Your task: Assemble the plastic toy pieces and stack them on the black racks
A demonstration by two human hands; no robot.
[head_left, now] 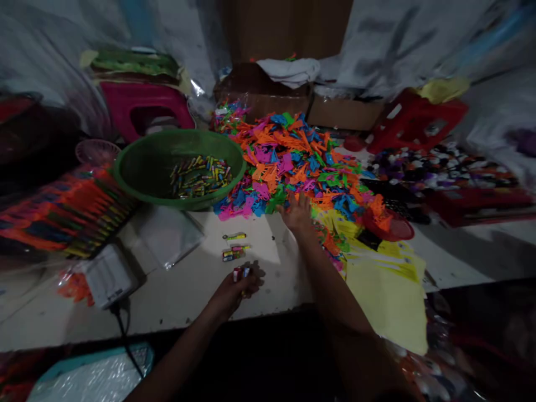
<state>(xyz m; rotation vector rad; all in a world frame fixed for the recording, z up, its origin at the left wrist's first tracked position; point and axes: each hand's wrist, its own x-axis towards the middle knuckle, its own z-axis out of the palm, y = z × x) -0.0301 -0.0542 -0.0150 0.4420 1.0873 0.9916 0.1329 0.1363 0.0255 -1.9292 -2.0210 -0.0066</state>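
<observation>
My left hand (238, 287) is closed round a few small cylinders with red, white and blue ends, low over the white table. Just beyond it, several small yellow and multicoloured wrapped cylinders (233, 253) lie on the tabletop. My right hand (298, 213) reaches to the front edge of a large heap of bright plastic pieces (288, 162) in orange, blue, pink and green. Its fingers are spread against the heap, and no held piece can be made out. A green basin (180, 142) at the left contains many similar wrapped cylinders (201, 176).
Bundled orange-topped pieces (75, 206) and a white power adapter (109, 276) with a black cable stand left. Yellow sheets (383, 290) overhang the table's front edge at right, near a red basket (393, 226). Pink (146, 106) and red stools (419, 120) stand behind.
</observation>
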